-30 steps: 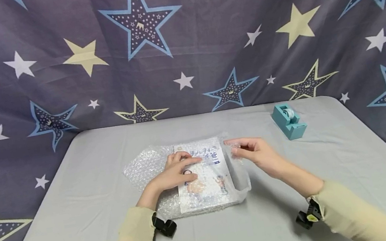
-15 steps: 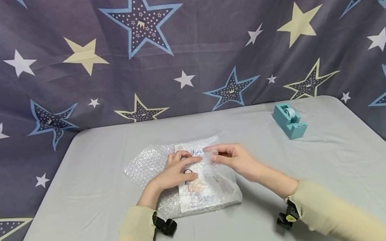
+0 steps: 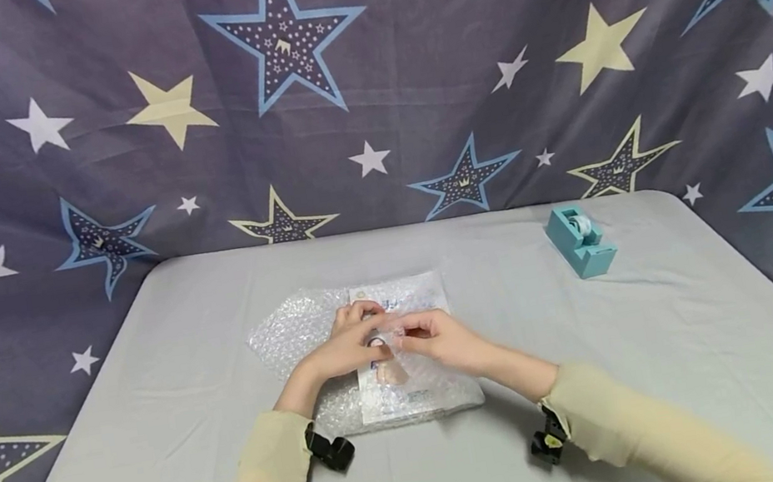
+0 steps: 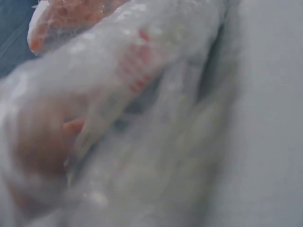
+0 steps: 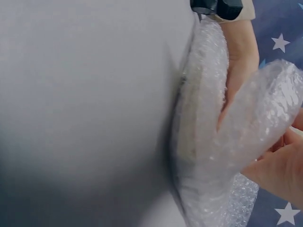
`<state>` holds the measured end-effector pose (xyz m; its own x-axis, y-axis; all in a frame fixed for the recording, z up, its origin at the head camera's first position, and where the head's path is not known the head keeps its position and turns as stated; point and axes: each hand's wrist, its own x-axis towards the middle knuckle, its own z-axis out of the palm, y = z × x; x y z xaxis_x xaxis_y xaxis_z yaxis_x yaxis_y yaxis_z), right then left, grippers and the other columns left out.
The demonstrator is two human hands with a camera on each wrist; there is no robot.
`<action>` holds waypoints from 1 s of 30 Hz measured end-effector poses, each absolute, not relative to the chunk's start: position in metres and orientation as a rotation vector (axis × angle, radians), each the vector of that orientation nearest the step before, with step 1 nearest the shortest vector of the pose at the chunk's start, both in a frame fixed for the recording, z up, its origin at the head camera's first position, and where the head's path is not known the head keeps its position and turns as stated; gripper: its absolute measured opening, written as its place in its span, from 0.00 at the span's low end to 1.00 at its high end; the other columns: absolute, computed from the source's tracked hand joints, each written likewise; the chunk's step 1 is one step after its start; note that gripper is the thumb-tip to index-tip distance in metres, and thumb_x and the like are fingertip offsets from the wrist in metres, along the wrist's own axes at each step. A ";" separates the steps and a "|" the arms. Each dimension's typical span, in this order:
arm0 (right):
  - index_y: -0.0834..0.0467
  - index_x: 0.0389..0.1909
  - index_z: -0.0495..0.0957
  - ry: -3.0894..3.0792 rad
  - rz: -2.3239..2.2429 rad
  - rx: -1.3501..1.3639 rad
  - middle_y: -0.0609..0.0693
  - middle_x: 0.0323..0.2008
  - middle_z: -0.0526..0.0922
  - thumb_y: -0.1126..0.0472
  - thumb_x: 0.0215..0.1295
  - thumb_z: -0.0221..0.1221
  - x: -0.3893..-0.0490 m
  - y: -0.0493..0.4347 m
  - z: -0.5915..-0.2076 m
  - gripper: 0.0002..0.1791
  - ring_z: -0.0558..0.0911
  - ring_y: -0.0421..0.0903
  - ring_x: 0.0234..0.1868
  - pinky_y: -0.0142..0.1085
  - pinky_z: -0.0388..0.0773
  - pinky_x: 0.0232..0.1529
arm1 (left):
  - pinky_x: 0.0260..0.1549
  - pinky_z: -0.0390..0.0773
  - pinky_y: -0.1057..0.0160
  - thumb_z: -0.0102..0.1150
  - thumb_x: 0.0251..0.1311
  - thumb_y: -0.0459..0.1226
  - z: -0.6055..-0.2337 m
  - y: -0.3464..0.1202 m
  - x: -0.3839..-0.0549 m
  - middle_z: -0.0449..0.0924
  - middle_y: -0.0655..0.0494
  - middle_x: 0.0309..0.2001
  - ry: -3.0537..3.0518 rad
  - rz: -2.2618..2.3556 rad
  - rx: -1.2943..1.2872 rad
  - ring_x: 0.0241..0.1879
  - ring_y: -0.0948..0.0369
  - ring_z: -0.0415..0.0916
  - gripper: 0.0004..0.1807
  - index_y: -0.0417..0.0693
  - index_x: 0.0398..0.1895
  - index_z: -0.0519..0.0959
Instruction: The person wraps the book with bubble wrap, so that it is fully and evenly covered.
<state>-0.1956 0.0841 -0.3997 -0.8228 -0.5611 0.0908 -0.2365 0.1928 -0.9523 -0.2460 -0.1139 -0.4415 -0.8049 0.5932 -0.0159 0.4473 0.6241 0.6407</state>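
A white book (image 3: 376,405) with a blue-lettered cover lies on a sheet of bubble wrap (image 3: 290,332), in the middle of the table. My left hand (image 3: 342,352) rests on the book's cover with fingers spread. My right hand (image 3: 443,340) pinches the edge of the wrap's right flap, which is drawn over the book's right part, close to the left fingertips. In the right wrist view the lifted flap (image 5: 262,113) stands off the book, and the right hand (image 5: 279,165) grips its edge. Blurred bubble wrap (image 4: 85,61) fills much of the left wrist view.
A teal tape dispenser (image 3: 579,242) with a roll of clear tape stands at the back right of the grey cloth-covered table (image 3: 173,376). A dark curtain (image 3: 366,109) with stars hangs behind the table.
My right hand has moved left, pulling the bubble wrap's right flap over the book's cover towards my left hand. The left hand has stayed in place.
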 end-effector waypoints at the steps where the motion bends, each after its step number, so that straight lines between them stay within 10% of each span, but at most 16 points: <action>1: 0.69 0.52 0.72 2.198 -1.659 -0.768 0.63 0.57 0.70 0.67 0.62 0.52 -0.195 0.083 -0.401 0.18 0.73 0.56 0.55 0.33 0.72 0.52 | 0.57 0.53 0.40 0.58 0.49 0.44 -0.442 -0.114 -0.246 0.56 0.54 0.61 2.623 0.944 0.856 0.59 0.53 0.46 0.31 0.58 0.62 0.67; 8: 0.68 0.52 0.72 2.241 -1.575 -0.818 0.62 0.53 0.75 0.67 0.62 0.52 -0.197 0.078 -0.411 0.18 0.76 0.54 0.51 0.29 0.73 0.48 | 0.56 0.53 0.41 0.58 0.52 0.45 -0.445 -0.115 -0.248 0.57 0.54 0.60 2.621 0.967 0.873 0.59 0.52 0.47 0.30 0.56 0.61 0.68; 18: 0.68 0.53 0.72 2.328 -1.438 -0.898 0.61 0.47 0.79 0.65 0.63 0.52 -0.197 0.075 -0.419 0.18 0.81 0.47 0.40 0.27 0.75 0.40 | 0.57 0.48 0.42 0.32 0.69 0.50 -0.447 -0.117 -0.250 0.59 0.55 0.59 2.494 1.196 0.780 0.59 0.53 0.45 0.23 0.57 0.58 0.72; 30: 0.65 0.54 0.73 2.369 -1.293 -0.918 0.55 0.44 0.81 0.65 0.61 0.53 -0.190 0.074 -0.417 0.19 0.79 0.46 0.43 0.26 0.73 0.44 | 0.57 0.51 0.43 0.51 0.61 0.44 -0.446 -0.116 -0.250 0.61 0.53 0.58 2.556 1.143 0.866 0.58 0.51 0.47 0.20 0.51 0.56 0.74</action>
<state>-0.1902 0.0742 -0.4171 -0.7551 -0.6538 0.0481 -0.3941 0.3942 -0.8302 -0.2495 -0.1165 -0.4462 -0.8054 0.5910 0.0456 0.4280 0.5267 0.7345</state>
